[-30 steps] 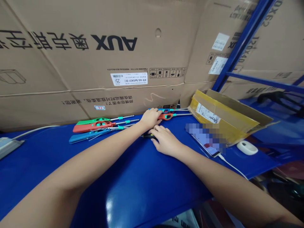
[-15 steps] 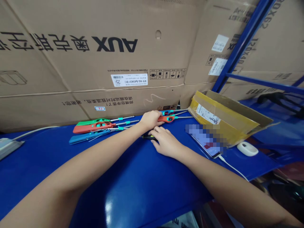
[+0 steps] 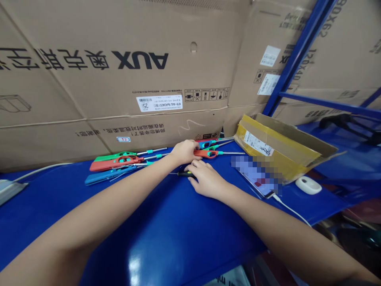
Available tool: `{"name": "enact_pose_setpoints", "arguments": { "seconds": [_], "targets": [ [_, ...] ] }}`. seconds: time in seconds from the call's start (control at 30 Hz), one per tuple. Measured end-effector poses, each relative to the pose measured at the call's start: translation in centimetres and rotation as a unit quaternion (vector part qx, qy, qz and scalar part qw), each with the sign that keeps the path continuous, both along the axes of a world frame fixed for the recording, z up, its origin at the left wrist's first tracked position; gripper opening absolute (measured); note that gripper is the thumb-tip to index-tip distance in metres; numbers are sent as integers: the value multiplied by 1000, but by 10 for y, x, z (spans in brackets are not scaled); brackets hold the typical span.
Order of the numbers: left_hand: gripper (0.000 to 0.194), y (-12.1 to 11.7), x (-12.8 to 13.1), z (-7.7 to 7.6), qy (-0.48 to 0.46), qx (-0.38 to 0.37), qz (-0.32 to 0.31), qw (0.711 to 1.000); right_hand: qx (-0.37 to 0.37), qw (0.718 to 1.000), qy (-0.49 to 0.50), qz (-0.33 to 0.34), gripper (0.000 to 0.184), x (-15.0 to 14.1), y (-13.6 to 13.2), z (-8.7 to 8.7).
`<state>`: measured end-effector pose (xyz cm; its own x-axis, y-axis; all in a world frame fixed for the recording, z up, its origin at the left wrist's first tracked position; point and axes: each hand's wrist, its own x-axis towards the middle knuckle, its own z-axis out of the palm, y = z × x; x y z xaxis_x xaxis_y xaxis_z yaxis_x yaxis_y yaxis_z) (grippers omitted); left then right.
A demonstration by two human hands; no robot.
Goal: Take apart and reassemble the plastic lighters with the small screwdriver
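Note:
My left hand (image 3: 185,152) is closed around the handle end of an orange-red long-nosed gas lighter (image 3: 205,153), whose metal nozzle points right. Just nearer to me, my right hand (image 3: 206,178) curls its fingers over a screwdriver (image 3: 185,174) with a black and yellow handle; its thin shaft points left. Behind the left hand, other lighters with blue, green and red parts lie partly hidden. Left of it, a green lighter (image 3: 114,155), a red lighter (image 3: 116,163) and a blue lighter (image 3: 108,175) lie side by side, their nozzles pointing right.
A large cardboard carton (image 3: 98,91) stands behind the blue tabletop (image 3: 166,222). To the right are an open yellow-taped box (image 3: 262,155), a phone (image 3: 256,176) on a white cable and a white mouse (image 3: 308,185). A blue metal frame (image 3: 300,55) rises at the back right.
The view has shifted slightly. The orange-red lighter sits a little nearer and further right, showing a green part behind it. More of the screwdriver's shaft shows.

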<state>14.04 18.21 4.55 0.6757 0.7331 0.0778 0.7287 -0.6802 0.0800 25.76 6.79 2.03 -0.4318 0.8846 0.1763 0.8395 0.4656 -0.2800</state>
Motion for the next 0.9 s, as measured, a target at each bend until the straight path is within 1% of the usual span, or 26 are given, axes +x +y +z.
{"name": "enact_pose_setpoints", "arguments": {
  "seconds": [0.1, 0.23, 0.47, 0.6, 0.67, 0.83, 0.9],
  "targets": [
    [34, -1, 0, 1, 1, 0, -20, 1000, 3, 1000, 1, 3, 28, 0, 0, 0],
    [35, 1, 0, 3, 16, -18, -39, 999, 10, 1000, 5, 10, 26, 0, -1, -1],
    [36, 5, 2, 2, 37, -44, -32, 998, 14, 1000, 7, 14, 26, 1, 0, -1],
    [36, 5, 4, 1, 41, -49, -39, 997, 12, 1000, 2, 10, 25, 0, 0, -2],
    [36, 4, 4, 1, 43, -47, -52, 997, 12, 1000, -1, 5, 25, 0, -1, -1],
    [35, 2, 1, 3, 50, -37, -110, 992, 6, 1000, -6, -12, 21, -2, -8, 4],
    [34, 1, -1, 3, 55, -28, -118, 991, -1, 1000, -11, -22, 20, -2, -11, 6]
  ]
}}
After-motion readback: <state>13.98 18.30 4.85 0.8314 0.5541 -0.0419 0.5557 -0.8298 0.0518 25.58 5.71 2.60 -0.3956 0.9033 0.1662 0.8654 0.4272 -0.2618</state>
